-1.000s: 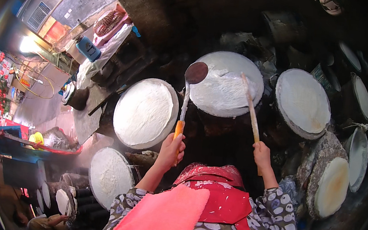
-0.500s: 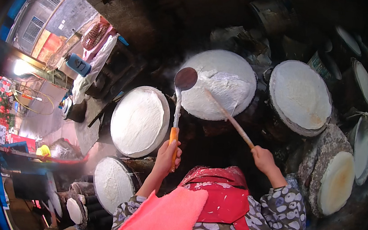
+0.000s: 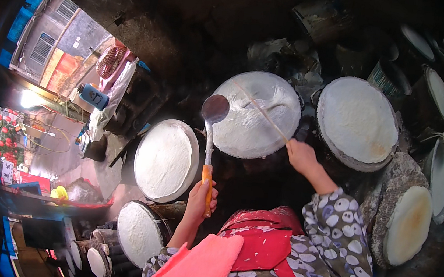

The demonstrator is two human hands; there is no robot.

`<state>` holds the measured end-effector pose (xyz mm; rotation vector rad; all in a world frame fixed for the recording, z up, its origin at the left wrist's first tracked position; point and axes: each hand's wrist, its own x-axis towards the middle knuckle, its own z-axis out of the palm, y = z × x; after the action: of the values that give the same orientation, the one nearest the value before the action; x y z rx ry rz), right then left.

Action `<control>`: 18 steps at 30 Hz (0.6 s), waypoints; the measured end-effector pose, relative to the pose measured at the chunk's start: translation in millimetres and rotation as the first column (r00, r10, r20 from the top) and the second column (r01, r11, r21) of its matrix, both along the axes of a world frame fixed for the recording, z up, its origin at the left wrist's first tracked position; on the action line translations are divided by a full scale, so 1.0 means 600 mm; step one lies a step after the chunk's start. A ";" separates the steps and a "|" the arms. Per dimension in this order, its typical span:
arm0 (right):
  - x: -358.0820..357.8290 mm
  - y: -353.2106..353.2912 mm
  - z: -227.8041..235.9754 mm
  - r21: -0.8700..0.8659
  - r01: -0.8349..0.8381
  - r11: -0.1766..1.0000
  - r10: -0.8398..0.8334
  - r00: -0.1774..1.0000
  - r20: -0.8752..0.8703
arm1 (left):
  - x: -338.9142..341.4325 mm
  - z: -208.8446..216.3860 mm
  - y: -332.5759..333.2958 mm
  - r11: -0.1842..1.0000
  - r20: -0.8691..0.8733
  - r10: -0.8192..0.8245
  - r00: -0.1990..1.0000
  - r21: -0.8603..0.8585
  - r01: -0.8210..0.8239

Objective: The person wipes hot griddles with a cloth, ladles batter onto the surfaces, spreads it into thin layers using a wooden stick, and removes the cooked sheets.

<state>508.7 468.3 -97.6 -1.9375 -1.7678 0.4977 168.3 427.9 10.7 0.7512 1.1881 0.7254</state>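
A ladle [image 3: 214, 117] with an orange handle is gripped upright in the left hand [image 3: 200, 200], its bowl held at the near-left rim of the central round griddle [image 3: 257, 115]. A thin wooden stick [image 3: 261, 112] is clasped in the right hand [image 3: 301, 155] and laid across the white batter on that griddle. At far left, a blue-and-white jug [image 3: 94, 96] is seen on a ledge beside a pink fan [image 3: 112, 62]; a red sign [image 3: 34, 182] is visible lower down, near red hanging decorations [image 3: 9, 140]. Compared with half a second earlier, the stick has been swung from pointing left to lying diagonally across the griddle, and the right hand has been brought closer to its rim.
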 end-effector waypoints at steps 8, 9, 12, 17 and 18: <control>-0.035 -0.097 -0.006 -0.146 0.259 0.955 -0.254 0.966 0.055 | -0.012 -0.003 -0.002 0.999 0.003 0.041 0.999 0.000 -0.041; -0.053 -0.087 0.002 -0.150 0.216 0.965 -0.213 0.976 0.036 | -0.006 -0.003 0.000 1.000 0.026 0.023 0.999 -0.013 -0.023; -0.053 -0.061 0.020 -0.117 0.144 0.983 -0.142 0.989 0.030 | -0.003 0.008 -0.002 0.999 0.066 0.011 0.998 -0.043 -0.008; 0.004 -0.059 0.012 -0.146 0.256 0.956 -0.255 0.967 0.027 | -0.013 0.017 0.000 0.995 0.132 0.021 0.991 -0.101 -0.007; -0.014 -0.056 0.007 -0.160 0.200 0.967 -0.192 0.979 0.063 | -0.013 0.015 0.003 0.993 0.161 0.022 0.987 -0.118 -0.003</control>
<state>500.6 434.8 -93.7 -2.2285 -1.5833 0.5472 160.4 429.8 19.6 0.5760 1.0783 0.7076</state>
